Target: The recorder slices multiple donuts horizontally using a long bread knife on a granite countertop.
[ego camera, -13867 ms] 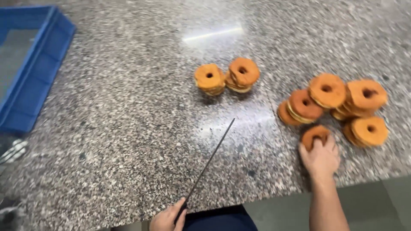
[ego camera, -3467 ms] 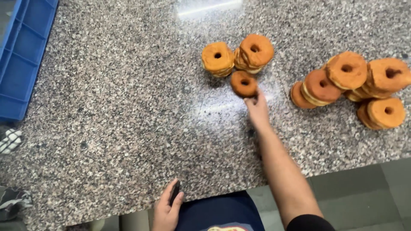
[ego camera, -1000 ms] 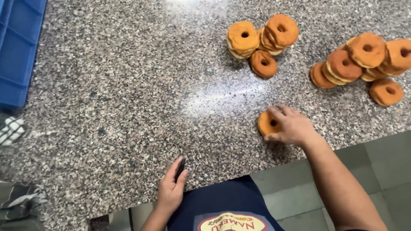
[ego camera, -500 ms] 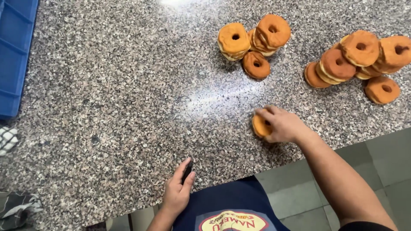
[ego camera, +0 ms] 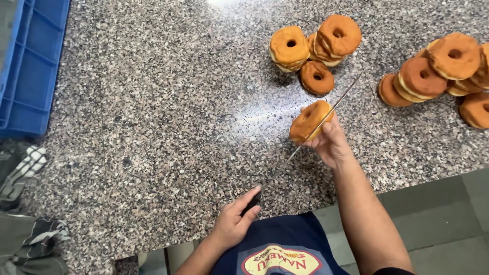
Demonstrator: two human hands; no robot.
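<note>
A doughnut (ego camera: 309,121) is gripped on edge by the right hand (ego camera: 332,144). The handle of a long knife (ego camera: 310,131), blade directed toward 1 o'clock into the doughnut, is enclosed by the left hand (ego camera: 235,220).

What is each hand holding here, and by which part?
The right hand holds a doughnut on edge by its rim. The left hand holds a long knife by its dark handle, blade in the doughnut.

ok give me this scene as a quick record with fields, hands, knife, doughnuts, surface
left hand: grips the dark handle of a long thin-bladed knife
right hand: holds one round golden-brown ring doughnut on edge, blade at its side
near pile: doughnuts stacked beyond the held one
far pile: more stacked doughnuts, right
surface: speckled granite counter
left edge: blue plastic crate
</note>
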